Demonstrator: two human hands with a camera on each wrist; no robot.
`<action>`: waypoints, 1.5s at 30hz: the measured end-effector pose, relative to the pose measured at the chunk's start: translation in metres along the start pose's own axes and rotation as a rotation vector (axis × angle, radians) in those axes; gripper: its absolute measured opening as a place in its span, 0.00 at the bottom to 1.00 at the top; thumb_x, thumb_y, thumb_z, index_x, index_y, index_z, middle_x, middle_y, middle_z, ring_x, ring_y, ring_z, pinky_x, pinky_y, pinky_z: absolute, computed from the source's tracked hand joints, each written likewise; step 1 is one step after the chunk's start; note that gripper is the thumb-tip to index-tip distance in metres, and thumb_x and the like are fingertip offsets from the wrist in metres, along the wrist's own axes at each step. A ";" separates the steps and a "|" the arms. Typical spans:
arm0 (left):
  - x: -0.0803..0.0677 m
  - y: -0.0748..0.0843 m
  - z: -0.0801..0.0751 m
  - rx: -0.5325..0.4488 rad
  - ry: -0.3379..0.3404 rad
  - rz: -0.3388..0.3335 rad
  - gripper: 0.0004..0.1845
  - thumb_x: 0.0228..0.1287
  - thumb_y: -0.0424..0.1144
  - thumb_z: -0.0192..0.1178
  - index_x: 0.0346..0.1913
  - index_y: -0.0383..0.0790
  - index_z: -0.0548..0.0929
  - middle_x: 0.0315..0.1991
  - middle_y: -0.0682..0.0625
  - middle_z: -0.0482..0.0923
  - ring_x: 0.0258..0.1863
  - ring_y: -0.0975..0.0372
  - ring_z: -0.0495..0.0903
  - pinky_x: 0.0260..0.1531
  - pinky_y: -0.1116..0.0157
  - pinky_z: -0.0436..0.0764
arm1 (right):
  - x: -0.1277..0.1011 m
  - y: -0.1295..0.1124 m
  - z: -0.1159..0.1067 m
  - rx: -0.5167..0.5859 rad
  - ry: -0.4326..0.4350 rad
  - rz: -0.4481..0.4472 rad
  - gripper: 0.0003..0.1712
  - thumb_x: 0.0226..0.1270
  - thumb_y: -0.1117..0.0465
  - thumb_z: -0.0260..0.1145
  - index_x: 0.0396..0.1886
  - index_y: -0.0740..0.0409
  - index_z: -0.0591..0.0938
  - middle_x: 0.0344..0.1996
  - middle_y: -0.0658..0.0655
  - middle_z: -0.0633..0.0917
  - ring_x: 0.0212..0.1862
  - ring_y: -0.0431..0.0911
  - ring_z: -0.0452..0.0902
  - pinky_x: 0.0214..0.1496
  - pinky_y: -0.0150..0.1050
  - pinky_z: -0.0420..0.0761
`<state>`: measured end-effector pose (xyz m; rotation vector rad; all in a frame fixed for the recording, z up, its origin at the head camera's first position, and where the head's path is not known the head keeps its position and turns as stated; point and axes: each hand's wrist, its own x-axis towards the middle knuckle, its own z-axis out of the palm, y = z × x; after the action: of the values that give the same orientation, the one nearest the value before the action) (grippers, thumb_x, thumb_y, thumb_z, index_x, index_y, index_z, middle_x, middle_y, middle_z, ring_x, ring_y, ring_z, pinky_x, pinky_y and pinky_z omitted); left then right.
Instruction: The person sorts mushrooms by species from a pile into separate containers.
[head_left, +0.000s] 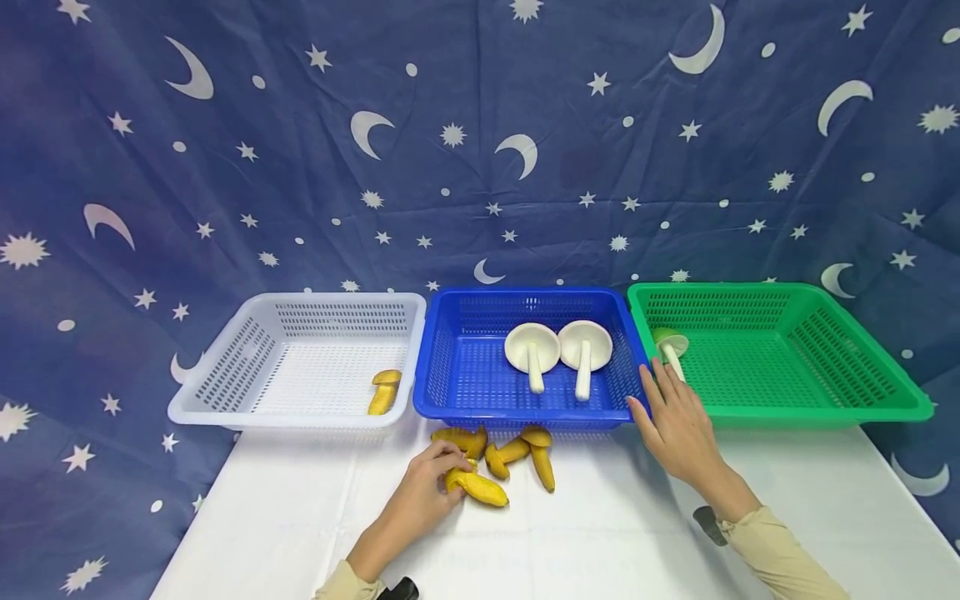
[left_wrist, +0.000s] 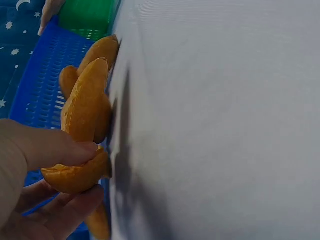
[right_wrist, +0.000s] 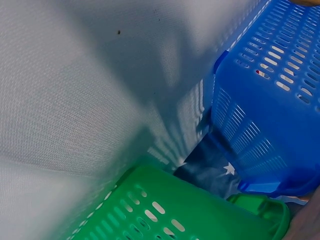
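Several yellow mushroom-shaped toys (head_left: pixel 517 454) lie on the white table in front of the blue basket (head_left: pixel 450 400). My left hand (head_left: pixel 448 467) pinches one yellow toy (head_left: pixel 480 490) between thumb and fingers, low on the table. The left wrist view shows the thumb (left_wrist: pixel 55 147) pressed on that toy (left_wrist: pixel 75 175), with other yellow toys (left_wrist: pixel 87 97) behind it. My right hand (head_left: pixel 658 398) lies with straight fingers where the blue basket meets the green basket (head_left: pixel 885 408). Its fingertips are close to a pale green mushroom (head_left: pixel 670 343) inside the green one.
A white basket (head_left: pixel 217 408) on the left holds one yellow toy (head_left: pixel 384 392). Two white mushrooms (head_left: pixel 532 348) lie in the blue basket. The right wrist view shows the gap between blue basket (right_wrist: pixel 270 100) and green basket (right_wrist: pixel 165 210). A starry blue cloth (head_left: pixel 480 150) hangs behind.
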<state>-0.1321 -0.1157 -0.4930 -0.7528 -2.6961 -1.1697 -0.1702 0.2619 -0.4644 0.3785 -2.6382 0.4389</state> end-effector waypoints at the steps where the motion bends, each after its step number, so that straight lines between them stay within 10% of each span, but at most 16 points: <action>1: 0.001 0.002 -0.002 0.001 0.007 0.002 0.16 0.45 0.25 0.71 0.40 0.39 0.85 0.43 0.53 0.75 0.41 0.63 0.74 0.35 0.71 0.79 | 0.000 0.000 0.000 -0.001 0.003 0.000 0.33 0.73 0.49 0.50 0.68 0.69 0.64 0.68 0.70 0.61 0.69 0.65 0.52 0.62 0.66 0.59; 45: 0.024 0.024 -0.107 0.156 0.302 0.133 0.21 0.37 0.19 0.72 0.39 0.36 0.86 0.44 0.45 0.77 0.44 0.57 0.78 0.37 0.67 0.83 | 0.000 0.003 0.001 -0.001 0.022 -0.009 0.33 0.73 0.49 0.51 0.68 0.68 0.64 0.68 0.70 0.61 0.70 0.63 0.50 0.63 0.65 0.59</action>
<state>-0.1517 -0.1688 -0.3957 -0.6613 -2.4139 -0.9449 -0.1711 0.2641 -0.4662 0.3824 -2.6143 0.4367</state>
